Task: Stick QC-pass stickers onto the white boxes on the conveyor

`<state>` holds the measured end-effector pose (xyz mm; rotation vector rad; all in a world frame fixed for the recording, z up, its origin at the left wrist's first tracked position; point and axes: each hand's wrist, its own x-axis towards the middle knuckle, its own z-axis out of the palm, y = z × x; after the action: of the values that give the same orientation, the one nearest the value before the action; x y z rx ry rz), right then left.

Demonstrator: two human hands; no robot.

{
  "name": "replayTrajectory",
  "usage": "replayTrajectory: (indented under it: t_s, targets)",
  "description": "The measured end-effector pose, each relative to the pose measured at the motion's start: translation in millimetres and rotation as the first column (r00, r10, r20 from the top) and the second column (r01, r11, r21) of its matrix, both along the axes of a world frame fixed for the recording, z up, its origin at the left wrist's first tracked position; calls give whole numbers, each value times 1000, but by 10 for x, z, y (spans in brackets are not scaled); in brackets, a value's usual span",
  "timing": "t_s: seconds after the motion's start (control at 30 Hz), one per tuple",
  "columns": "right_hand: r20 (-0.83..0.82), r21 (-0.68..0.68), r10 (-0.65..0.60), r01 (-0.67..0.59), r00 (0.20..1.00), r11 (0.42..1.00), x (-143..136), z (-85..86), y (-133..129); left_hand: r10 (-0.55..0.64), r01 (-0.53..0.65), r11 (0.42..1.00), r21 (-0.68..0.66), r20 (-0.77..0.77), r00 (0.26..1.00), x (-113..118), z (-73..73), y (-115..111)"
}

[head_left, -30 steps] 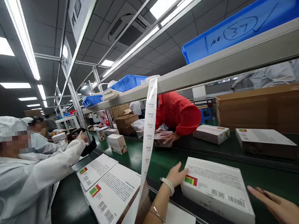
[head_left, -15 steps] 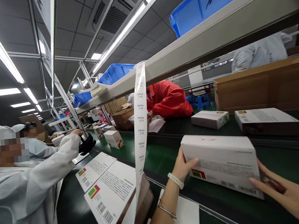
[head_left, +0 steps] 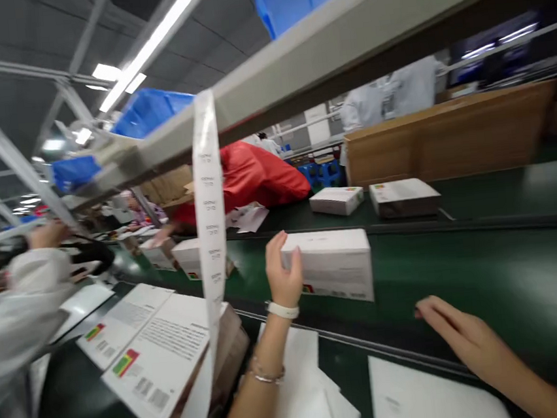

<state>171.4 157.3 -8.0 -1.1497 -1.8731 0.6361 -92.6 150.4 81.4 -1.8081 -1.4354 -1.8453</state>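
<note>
My left hand [head_left: 285, 275] grips the left end of a white carton [head_left: 338, 266], its thumb on the near face and its fingers around the far edge. This carton stands on the green conveyor belt [head_left: 500, 260]. To the right, my right hand [head_left: 455, 327] is off the carton, its thumb and fingers drawn together with nothing visible in them. White flat sheets [head_left: 300, 391] lie below my left forearm. A strip of Q.C. PASS stickers [head_left: 208, 196] hangs from the shelf, left of my left hand.
Printed white cartons [head_left: 159, 358] lie at lower left, and another white printed piece [head_left: 429, 395] at lower right. Two cartons [head_left: 403, 197] rest beyond the belt, before a large brown box [head_left: 444, 137]. A shelf beam [head_left: 341, 45] crosses overhead. A person in red [head_left: 260, 174] leans in opposite; a white sleeve [head_left: 16, 306] is at left.
My right hand has let go of the carton and moved away from it. The carton, with my left hand on it, is farther from me on the belt. The view has turned right.
</note>
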Motion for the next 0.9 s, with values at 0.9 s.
replayTrajectory:
  t_s: [0.9]
  targets:
    - [645, 65, 65, -139, 761, 988, -220, -82, -761, -743, 160, 482, -861, -304, 596, 509, -807, -782]
